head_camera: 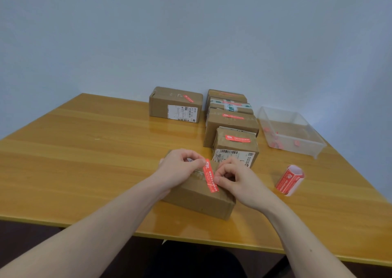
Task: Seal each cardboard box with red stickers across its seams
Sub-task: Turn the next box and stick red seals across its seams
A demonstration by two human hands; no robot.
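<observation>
Holding red scraps, clear bin (311, 145)

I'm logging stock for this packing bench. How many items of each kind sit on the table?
Brown cardboard boxes: 6, counting the one under the hands
Roll of red stickers: 1
Clear plastic bin: 1
Total: 8

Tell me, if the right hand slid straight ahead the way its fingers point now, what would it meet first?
The right hand points left, across the nearest brown cardboard box. It would probably meet the long red sticker first, which its fingertips already touch, then the left hand just beyond. Depth there is unclear.
</observation>
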